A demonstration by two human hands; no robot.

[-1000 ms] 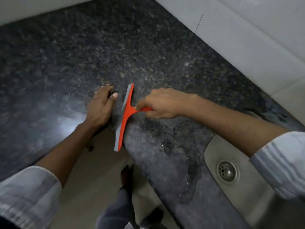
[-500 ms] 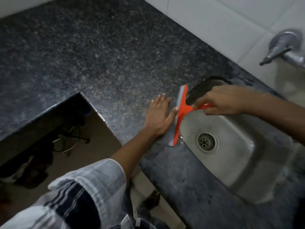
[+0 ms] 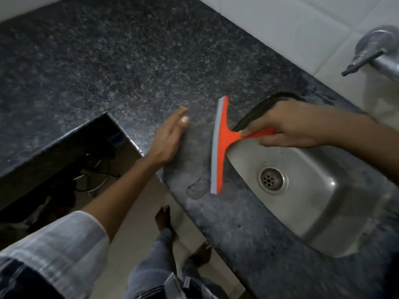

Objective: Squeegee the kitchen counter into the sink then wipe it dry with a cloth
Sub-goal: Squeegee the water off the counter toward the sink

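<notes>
An orange squeegee (image 3: 220, 145) with a grey rubber blade stands on the dark speckled granite counter (image 3: 129, 61), its blade along the left rim of the steel sink (image 3: 323, 201). My right hand (image 3: 287, 126) grips its orange handle from over the sink. My left hand (image 3: 169, 139) rests flat on the counter just left of the blade, fingers together, holding nothing. A small water patch (image 3: 197, 188) lies on the counter by the blade's near end. No cloth is in view.
A metal tap (image 3: 371, 52) juts from the white tiled wall above the sink. The L-shaped counter's front edge drops to the floor, where my bare feet (image 3: 164, 216) stand. Dark clutter and wires (image 3: 92, 173) sit under the left counter section.
The squeegee was drawn rightward across the counter to the sink's left rim, then held there. My left hand followed it, then drew slightly away from the blade.
</notes>
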